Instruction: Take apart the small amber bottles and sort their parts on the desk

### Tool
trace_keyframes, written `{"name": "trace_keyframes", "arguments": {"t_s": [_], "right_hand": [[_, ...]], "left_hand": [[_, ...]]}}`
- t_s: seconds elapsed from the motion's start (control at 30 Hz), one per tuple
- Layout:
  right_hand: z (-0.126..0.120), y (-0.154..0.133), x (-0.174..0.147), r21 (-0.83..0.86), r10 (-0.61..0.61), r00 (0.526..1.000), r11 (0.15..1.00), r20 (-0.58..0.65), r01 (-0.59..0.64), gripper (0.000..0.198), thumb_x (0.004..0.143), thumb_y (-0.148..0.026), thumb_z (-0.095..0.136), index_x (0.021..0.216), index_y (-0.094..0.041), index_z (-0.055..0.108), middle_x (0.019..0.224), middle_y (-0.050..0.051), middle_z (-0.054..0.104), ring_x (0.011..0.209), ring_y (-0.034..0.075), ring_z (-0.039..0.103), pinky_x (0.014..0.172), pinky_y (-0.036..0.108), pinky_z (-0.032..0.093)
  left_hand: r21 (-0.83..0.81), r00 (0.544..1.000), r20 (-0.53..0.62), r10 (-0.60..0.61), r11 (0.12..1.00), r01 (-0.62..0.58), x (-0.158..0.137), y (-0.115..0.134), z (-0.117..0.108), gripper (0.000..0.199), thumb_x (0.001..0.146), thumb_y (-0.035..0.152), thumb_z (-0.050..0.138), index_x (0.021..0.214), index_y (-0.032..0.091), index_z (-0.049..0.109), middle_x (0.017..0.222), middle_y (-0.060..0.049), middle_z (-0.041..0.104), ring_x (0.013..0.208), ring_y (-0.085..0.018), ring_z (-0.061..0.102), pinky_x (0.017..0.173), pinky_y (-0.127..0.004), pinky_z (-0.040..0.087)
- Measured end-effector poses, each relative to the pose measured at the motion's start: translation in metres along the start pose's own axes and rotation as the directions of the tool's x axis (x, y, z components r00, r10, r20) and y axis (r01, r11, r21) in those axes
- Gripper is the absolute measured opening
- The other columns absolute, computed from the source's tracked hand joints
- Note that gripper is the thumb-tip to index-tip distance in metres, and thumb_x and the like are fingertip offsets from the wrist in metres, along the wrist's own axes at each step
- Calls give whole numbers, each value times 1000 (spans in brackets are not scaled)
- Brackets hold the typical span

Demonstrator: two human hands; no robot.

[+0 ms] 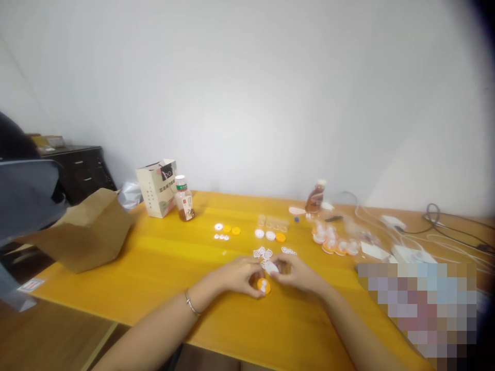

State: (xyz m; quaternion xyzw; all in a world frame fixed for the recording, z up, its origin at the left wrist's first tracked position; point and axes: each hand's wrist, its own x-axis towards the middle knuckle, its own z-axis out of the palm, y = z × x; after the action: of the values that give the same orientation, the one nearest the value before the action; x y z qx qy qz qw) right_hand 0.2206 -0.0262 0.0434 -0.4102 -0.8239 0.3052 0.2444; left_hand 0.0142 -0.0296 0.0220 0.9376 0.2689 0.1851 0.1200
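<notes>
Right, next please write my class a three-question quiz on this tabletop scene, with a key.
1. What is the right hand holding? (a) a pen (b) a white piece (c) a cable
2. True or false: a white-capped bottle stands beside the printed bag.
3. What colour is the outer part of the disc at the left hand?

Key: 1. b; 2. True; 3. Orange.

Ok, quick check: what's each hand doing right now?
Left hand: closed, thumb and fingers around the edge of a small round orange piece with a white centre.
Right hand: closed, pinching a small smooth white piece.
</notes>
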Motion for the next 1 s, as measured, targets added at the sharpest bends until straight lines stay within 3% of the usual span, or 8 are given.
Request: {"name": "trace_keyframes", "arguments": {"t_s": [0.07, 0.13, 0.27, 0.47, 0.6, 0.73, 1.0], "right_hand": [[-8, 14, 4, -5, 62, 981, 998, -182, -64, 25, 70, -32, 51, 86, -16, 61, 69, 1, 60, 60, 13, 50, 55, 22, 40], [-16, 32, 7, 0, 134, 929, 990, -344, -143, 32, 72, -37, 48, 92, -15, 60, 73, 3, 62, 63, 15, 53, 57, 24, 41], [-30, 67, 10, -171, 213, 825, 922, -523, -346, 33, 71, -42, 48, 80, -14, 62, 62, 4, 59, 58, 17, 52, 54, 26, 38], [-31, 90, 17, -283, 167, 811, 882, -561, -378, 32, 71, -45, 47, 61, -17, 58, 56, 3, 54, 57, 18, 50, 53, 26, 36], [-27, 96, 22, -219, 174, 799, 909, -576, -356, 36, 72, -45, 47, 82, -15, 62, 65, 4, 57, 64, 19, 53, 59, 28, 40], [-24, 99, 24, -104, 217, 765, 932, -607, -347, 41, 74, -40, 47, 104, -13, 57, 72, 5, 59, 66, 18, 55, 64, 29, 44], [-25, 103, 24, -10, 242, 752, 950, -613, -314, 33, 72, -35, 48, 96, -15, 53, 66, 1, 57, 61, 15, 55, 62, 28, 45]], "left_hand": [[-11, 1000, 10, -3, 1000, 3, 0, 0, 0, 27, 64, 34, 64, 82, 17, 55, 78, 0, 56, 69, -13, 51, 63, -20, 38], [-16, 1000, 21, -7, 1000, 7, 0, 0, -1, 27, 64, 34, 64, 82, 17, 55, 78, -1, 56, 69, -13, 51, 64, -20, 38], [-17, 1000, 22, -8, 1000, 8, 0, 0, -1, 26, 65, 33, 63, 83, 17, 55, 80, -1, 56, 71, -13, 51, 65, -21, 39], [-17, 1000, 22, 4, 1000, -3, 0, -2, 1, 27, 65, 35, 63, 83, 17, 54, 79, -1, 55, 70, -12, 51, 65, -20, 39], [-20, 1000, 23, 0, 1000, 0, 0, -2, 1, 27, 65, 35, 64, 83, 18, 55, 77, 0, 54, 70, -12, 51, 64, -20, 38], [-31, 999, 36, -13, 999, 14, 0, 0, -1, 27, 66, 35, 64, 84, 18, 55, 78, -1, 55, 71, -13, 51, 65, -21, 38], [-28, 998, 52, -18, 999, 20, 0, 1, -2, 28, 66, 36, 64, 84, 18, 55, 80, -1, 55, 73, -13, 52, 67, -21, 38]]}}
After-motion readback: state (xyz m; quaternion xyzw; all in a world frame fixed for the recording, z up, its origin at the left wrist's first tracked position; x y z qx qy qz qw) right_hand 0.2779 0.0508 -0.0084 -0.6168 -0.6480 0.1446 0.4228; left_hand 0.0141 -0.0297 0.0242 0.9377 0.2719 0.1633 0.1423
